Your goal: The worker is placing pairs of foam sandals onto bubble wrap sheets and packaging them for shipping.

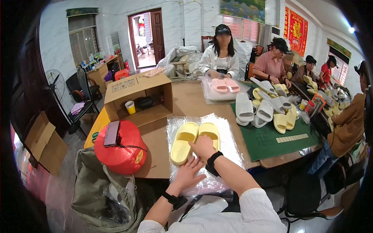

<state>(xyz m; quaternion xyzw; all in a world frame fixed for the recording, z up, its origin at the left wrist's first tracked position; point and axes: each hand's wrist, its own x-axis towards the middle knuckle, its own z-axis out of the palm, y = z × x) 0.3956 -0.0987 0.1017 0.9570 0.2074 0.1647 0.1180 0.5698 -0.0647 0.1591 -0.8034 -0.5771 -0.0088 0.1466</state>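
A pair of yellow slippers lies side by side, toes away from me, on a stack of clear plastic bags (229,134). My left hand (188,174) is open, its fingers spread at the heel of the left yellow slipper (179,152). Over the heel part of the right yellow slipper (213,131) my right hand (204,146) is bent down with its fingers curled onto it and the thumb out to the left. The right hand covers much of that slipper's footbed. Both wrists wear black bands.
A cardboard box (136,116) on its side holds a yellow cup (130,107). In front sits a red round bundle (121,155) with a phone on top. Grey and yellow slippers pile on a green mat (254,145). Across the table a person handles pink slippers (225,86); several others work rightward.
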